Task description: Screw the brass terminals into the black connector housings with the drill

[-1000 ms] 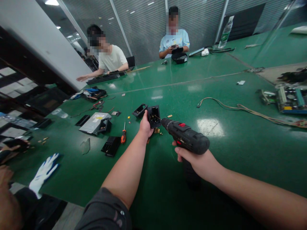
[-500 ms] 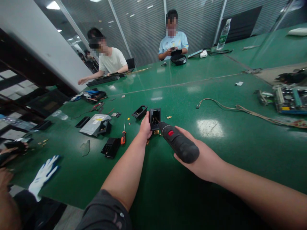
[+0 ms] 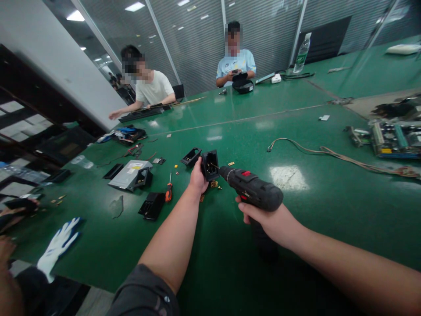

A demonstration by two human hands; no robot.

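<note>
My left hand (image 3: 198, 176) is closed around the side of a small black plastic housing (image 3: 209, 165), tilted with its hollow face toward me. In my right hand (image 3: 263, 216) is a black cordless drill (image 3: 253, 186) with red switches, gripped by its handle. The drill's thin bit points into the housing's opening; whether it touches anything inside cannot be made out. Small brass pieces (image 3: 214, 184) lie on the table just below the housing, and another brass plate (image 3: 231, 163) lies beyond the drill's chuck. A second black housing (image 3: 191, 157) rests right behind my left hand.
Left of my forearm lie an orange screwdriver (image 3: 169, 192), a black plastic part (image 3: 151, 206) and a silver drive (image 3: 128, 175). A white glove (image 3: 59, 245) is near the left edge. Cables (image 3: 324, 150) and circuit boards (image 3: 394, 138) lie right. Two people (image 3: 235, 66) sit across the green table.
The drill has swung from pointing steeply down to a more level tilt, its rear moving right and up. The housing has turned and shifted slightly left in my left hand.
</note>
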